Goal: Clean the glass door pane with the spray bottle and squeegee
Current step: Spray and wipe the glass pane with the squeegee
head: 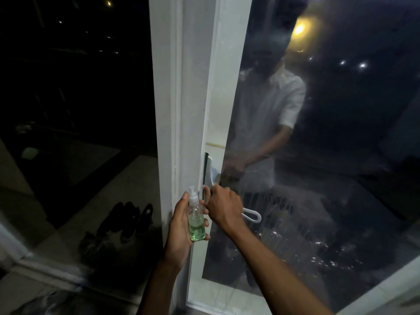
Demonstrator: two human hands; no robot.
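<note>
Left hand (pixel 179 220) wrapped around a small clear plastic spray bottle (pixel 196 218) of green liquid, upright, just beside the white door frame (pixel 168 123). Right hand (pixel 223 206) clenched on the white plastic squeegee (pixel 251 216), blade end against the wet, streaked glass door pane (pixel 329 178) near its left edge. Dark shoes (pixel 130 220) on the floor left of the frame
</note>
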